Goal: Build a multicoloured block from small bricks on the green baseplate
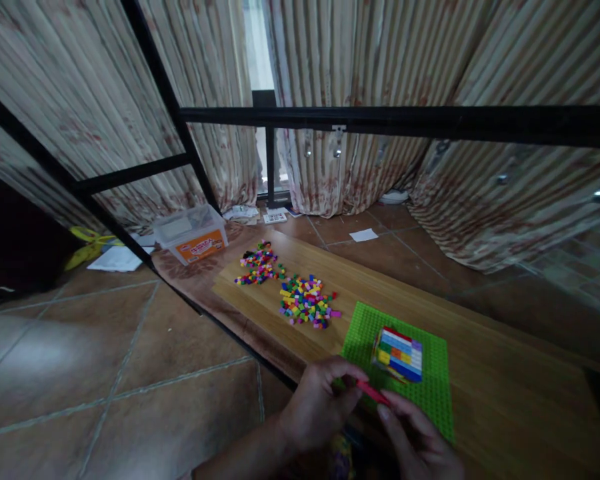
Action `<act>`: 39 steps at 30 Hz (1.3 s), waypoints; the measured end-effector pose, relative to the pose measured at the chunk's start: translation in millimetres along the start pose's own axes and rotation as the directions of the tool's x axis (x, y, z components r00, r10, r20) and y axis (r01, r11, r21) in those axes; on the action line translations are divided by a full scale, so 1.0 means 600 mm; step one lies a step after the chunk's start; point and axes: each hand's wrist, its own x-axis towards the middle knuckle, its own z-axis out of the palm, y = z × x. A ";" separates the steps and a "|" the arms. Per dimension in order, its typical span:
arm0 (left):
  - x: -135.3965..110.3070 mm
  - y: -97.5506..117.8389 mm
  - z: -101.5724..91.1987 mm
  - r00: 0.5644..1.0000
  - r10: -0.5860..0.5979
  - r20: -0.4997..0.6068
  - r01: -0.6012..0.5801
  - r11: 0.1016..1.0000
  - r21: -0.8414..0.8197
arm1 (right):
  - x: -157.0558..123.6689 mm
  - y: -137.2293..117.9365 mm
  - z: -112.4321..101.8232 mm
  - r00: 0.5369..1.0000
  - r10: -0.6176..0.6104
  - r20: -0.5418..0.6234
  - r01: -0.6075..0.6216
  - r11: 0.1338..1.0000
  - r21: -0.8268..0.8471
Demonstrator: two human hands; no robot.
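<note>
My left hand (315, 403) and my right hand (420, 440) meet at the near edge of a green baseplate (433, 387), both pinching a thin red piece (373, 392) between their fingertips. On the baseplate stands a small block wall (399, 354) built of red, blue, yellow, white and purple bricks. Two heaps of small coloured bricks lie further along the wooden board (480, 373): a nearer heap (307, 302) and a farther heap (259, 265).
A clear plastic box with an orange label (193, 233) sits past the board's far end. Black metal frame bars (380, 120) cross in front of patterned curtains. Papers (363, 235) lie on the brown tiled floor (105, 360).
</note>
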 end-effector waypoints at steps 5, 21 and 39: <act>0.007 -0.038 -0.076 0.960 0.030 -0.277 0.002 0.993 0.115 | 0.017 -0.026 0.075 0.977 -0.191 0.096 0.198 0.978 -0.060; 0.104 -0.116 -0.236 0.962 0.014 -0.272 0.178 0.723 0.668 | 0.108 -0.073 0.184 0.795 -0.564 0.224 0.581 0.601 -0.549; 0.084 -0.112 -0.213 0.956 0.048 -0.290 0.171 0.713 0.680 | 0.111 -0.117 0.284 0.653 -0.642 0.403 0.733 0.401 -0.549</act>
